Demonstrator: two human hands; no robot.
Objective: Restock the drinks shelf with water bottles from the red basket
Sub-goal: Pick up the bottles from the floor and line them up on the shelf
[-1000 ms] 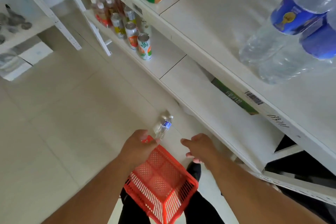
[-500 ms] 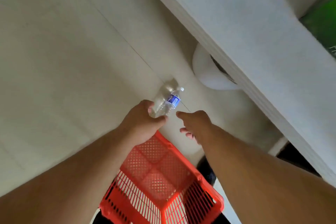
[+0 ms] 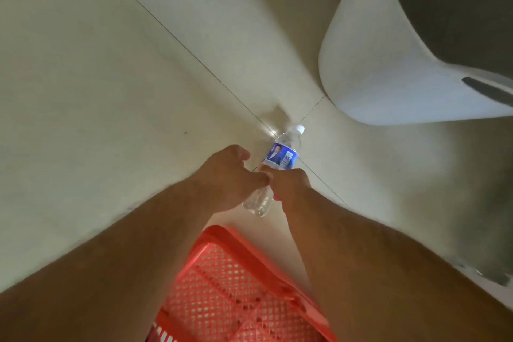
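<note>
The water bottle [image 3: 277, 164] is clear, with a white cap and a blue label, and points cap-away from the person, tilted over the tiled floor [image 3: 111, 91]. It sits just beyond the far rim of the red basket [image 3: 236, 286], apart from it.

Right hand [image 3: 288, 183]: fingers curled round the bottle's middle, just below the label; the lower body of the bottle shows beneath the hand. Grip state: holding the bottle.

Left hand [image 3: 224, 172]: fingers loosely curled, thumb tip touching the right hand at the bottle's side. Whether this hand also grips the bottle cannot be told; the fingers hide the contact.

The basket is a mesh-walled plastic crate at the bottom edge of the view, between the two forearms. Its visible interior shows only mesh.

Surroundings: a large white rounded container [image 3: 388, 69] with a dark interior occupies the top right corner, standing on the floor, well apart from the bottle. Tile joints cross under the bottle. Nothing lies between the hands and the bottle.
</note>
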